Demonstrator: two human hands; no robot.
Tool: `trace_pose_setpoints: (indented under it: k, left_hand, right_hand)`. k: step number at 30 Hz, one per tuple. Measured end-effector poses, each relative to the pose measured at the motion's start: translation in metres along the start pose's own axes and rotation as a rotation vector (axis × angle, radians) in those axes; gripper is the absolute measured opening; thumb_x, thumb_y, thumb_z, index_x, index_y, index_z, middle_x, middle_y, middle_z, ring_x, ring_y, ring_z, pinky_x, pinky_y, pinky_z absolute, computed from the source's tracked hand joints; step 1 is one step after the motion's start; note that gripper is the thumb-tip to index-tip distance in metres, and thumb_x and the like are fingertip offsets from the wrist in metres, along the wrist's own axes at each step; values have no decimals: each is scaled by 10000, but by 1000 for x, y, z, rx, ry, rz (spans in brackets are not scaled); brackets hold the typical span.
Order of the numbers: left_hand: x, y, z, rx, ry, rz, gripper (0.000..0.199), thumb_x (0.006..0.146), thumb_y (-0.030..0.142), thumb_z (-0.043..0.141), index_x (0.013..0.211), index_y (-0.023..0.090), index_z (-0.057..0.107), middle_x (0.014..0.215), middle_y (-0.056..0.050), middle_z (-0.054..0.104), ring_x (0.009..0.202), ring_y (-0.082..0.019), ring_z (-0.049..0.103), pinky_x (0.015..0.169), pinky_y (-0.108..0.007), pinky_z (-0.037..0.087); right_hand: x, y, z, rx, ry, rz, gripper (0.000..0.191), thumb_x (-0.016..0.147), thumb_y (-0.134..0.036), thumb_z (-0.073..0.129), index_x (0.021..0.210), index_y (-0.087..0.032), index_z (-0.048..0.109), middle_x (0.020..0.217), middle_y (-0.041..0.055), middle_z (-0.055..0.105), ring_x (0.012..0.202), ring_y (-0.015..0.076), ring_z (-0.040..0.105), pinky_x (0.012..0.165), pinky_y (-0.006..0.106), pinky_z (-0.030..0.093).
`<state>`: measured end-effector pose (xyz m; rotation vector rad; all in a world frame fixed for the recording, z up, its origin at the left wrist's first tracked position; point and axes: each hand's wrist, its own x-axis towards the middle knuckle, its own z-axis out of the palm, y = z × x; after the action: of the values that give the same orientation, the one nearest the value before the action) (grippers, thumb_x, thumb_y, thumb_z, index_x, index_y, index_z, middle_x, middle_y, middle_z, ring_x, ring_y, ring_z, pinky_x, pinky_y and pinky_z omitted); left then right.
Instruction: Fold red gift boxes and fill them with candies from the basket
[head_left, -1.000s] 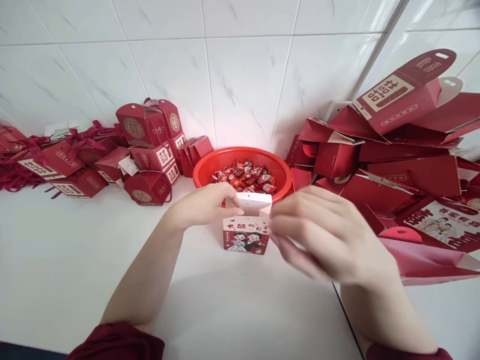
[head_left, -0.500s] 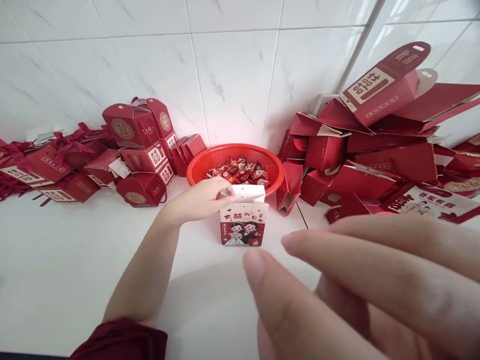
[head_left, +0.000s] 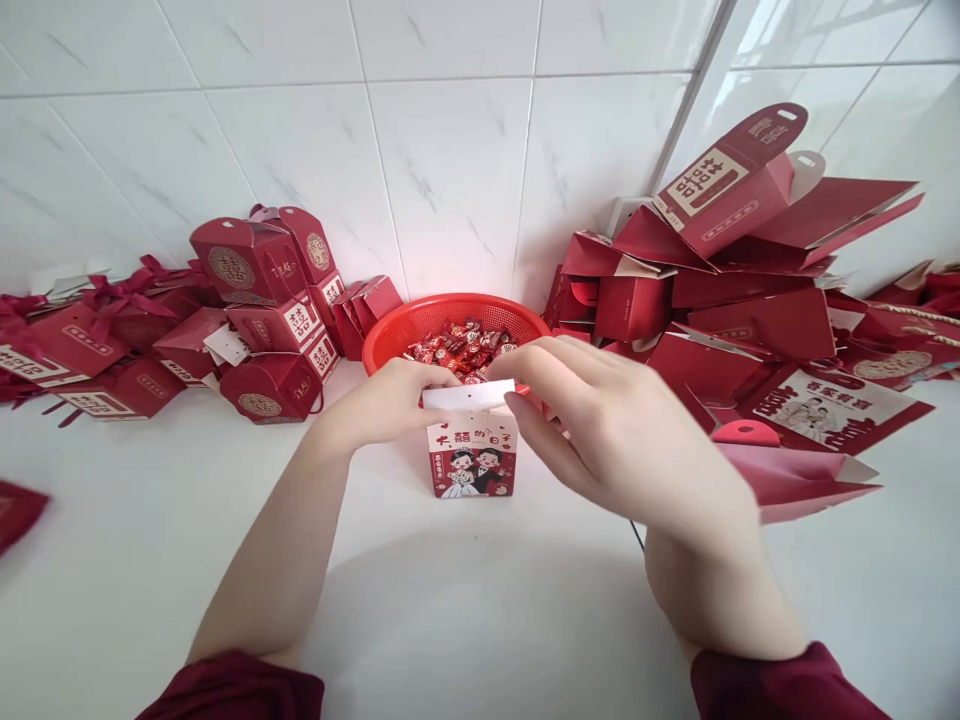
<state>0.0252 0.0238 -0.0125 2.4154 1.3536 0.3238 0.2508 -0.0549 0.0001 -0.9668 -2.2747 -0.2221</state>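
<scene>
A small red and white wedding candy box (head_left: 472, 460), printed with a cartoon couple, stands upright on the white tabletop. Its white top flap (head_left: 469, 396) leans forward over the front. My left hand (head_left: 386, 400) grips the box's upper left edge, with its fingertips partly hidden behind the flap. At the flap's right end, the thumb and fingers of my right hand (head_left: 600, 430) are closed around the edge. Just behind the box sits a red plastic basket (head_left: 386, 335) holding many red-wrapped candies (head_left: 469, 345).
Red double-happiness boxes (head_left: 274, 325) are stacked to the left, beside ribboned ones (head_left: 82, 340). Opened red cartons (head_left: 750, 290) form a heap on the right. A white tiled wall (head_left: 450, 150) rises behind. Something red (head_left: 19, 510) lies at the left edge.
My right hand has moved from close to the camera forward to the box's top. The flap now tilts forward. My left hand stays at the box's left edge, and the view has shifted slightly.
</scene>
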Motion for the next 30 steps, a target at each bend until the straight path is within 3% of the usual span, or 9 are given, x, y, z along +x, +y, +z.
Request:
trace_pose_setpoints:
  k: [2,4,6,9,14,17,20,26,30]
  left_hand:
    - [1,-1,1,42,-19,37,120,792,248,578,804,215,692,745,25,668,664,-150,569,595,-256,362]
    - [2,-5,4,99,-47,63,182,807,243,535,645,187,595,594,20,553,554,-130,477,531,-275,278]
    - [3,-9,8,122,-87,76,240,826,243,498,594,183,519,546,19,477,516,-126,426,513,-289,240]
    - [3,-10,14,79,-160,68,237,889,253,425,712,195,571,630,2,561,565,-150,500,535,-285,303]
    - [-2,0,18,53,-230,42,230,943,325,413,871,202,594,841,-46,676,734,-201,619,629,-290,402]
    - [-5,2,14,-8,-275,10,330,936,501,451,890,207,596,910,-42,685,797,-206,630,634,-280,407]
    - [-5,-5,10,-27,-266,-37,427,932,560,410,779,194,566,792,-28,629,707,-185,577,575,-280,360]
    - [0,-15,10,26,-252,-26,366,861,349,486,578,188,318,559,16,365,497,-120,330,499,-301,200]
    - [-18,-15,-11,1,-350,-4,376,833,343,509,507,179,418,525,1,489,488,-124,445,501,-278,289]
  right_hand:
    - [-1,21,25,6,-94,60,354,971,-319,530,1292,-171,512,1171,141,663,1043,292,638,814,415,527]
    - [1,35,43,7,-232,110,503,940,-368,596,1371,-149,456,1204,162,659,1083,318,634,832,424,518]
    - [5,42,53,9,-381,158,401,960,-326,566,1321,-157,517,1110,145,702,998,305,673,765,380,510]
    - [10,42,59,17,-521,190,232,1013,-245,430,1071,-189,647,903,94,728,794,245,694,617,302,443]
    - [10,39,61,205,-534,130,399,1060,-403,309,969,-207,645,800,51,690,699,192,651,606,276,400]
    - [8,43,64,249,-532,116,366,1061,-360,321,912,-206,617,723,30,639,610,162,586,574,264,368]
    - [8,46,69,226,-537,127,343,1045,-335,371,789,-208,561,616,0,554,513,141,474,521,267,308]
    - [11,43,71,206,-502,119,331,1013,-249,418,700,-212,517,556,-20,500,477,131,392,500,276,270]
    - [7,43,60,284,-531,116,272,994,-290,449,774,-225,596,644,6,606,548,159,534,531,265,354]
